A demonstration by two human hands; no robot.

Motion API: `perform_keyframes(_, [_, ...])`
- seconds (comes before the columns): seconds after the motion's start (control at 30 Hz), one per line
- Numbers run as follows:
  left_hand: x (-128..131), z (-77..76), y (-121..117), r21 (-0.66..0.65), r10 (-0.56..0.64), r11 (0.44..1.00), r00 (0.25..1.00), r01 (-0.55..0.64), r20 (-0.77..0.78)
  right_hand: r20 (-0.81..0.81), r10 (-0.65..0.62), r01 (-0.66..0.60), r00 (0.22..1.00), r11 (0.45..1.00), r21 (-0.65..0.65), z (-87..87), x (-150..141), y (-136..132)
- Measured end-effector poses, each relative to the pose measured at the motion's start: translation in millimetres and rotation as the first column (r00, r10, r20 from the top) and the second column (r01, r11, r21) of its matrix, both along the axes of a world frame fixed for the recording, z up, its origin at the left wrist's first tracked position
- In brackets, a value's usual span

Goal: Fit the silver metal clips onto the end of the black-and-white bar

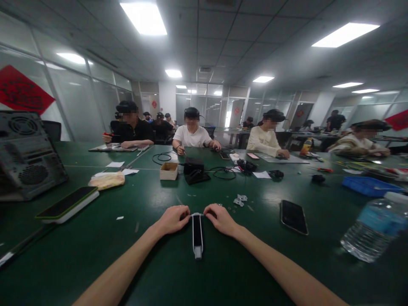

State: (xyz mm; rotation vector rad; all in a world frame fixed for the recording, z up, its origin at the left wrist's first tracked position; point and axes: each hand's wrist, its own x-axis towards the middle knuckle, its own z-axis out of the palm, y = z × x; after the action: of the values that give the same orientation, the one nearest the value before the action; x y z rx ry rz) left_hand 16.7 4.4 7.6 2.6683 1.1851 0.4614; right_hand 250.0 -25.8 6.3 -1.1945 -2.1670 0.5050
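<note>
A narrow, long device (197, 231) with a white frame, a dark middle and a grey block at its near end lies on the green table in front of me. My left hand (174, 219) is at the left of its far end, thumb and fingers pinched together. My right hand (221, 219) mirrors it on the right, also pinched. A thin pale piece (197, 214) crosses the device's far end between my fingertips; what exactly they grip is too small to make out. Several small silvery metal parts (240, 200) lie beyond my right hand.
To the right are a phone (293, 217), a water bottle (371, 227) and a blue tray (371, 187). On the left stand a computer case (28, 157) and a flat black-topped device (68, 205). An open box (168, 171) lies ahead; several people sit across the table.
</note>
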Motion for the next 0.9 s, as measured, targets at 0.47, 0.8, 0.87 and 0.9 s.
perform_keyframes(0.47, [-1, 0.0, 2, -0.020, -0.011, 1.000, 1.000, 0.012, 0.019, 0.008, -0.031, 0.030, 0.999, 0.999, 0.025, 0.3, -2, 2])
perform_keyframes(0.8, [1, 7.4, -3, -0.045, -0.002, 0.999, 1.000, 0.002, 0.009, -0.018, 0.015, -0.013, 1.000, 0.996, 0.083, -8.9, 0, 6])
perform_keyframes(0.87, [1, 8.5, -4, -0.053, 0.004, 0.999, 1.000, -0.004, 0.002, 0.003, 0.026, -0.026, 1.000, 0.994, 0.104, -7.9, -1, 5])
perform_keyframes(0.9, [1, 8.6, -4, -0.055, 0.005, 0.998, 1.000, -0.005, 0.001, 0.015, 0.032, -0.034, 0.999, 0.992, 0.119, -7.6, -1, 5])
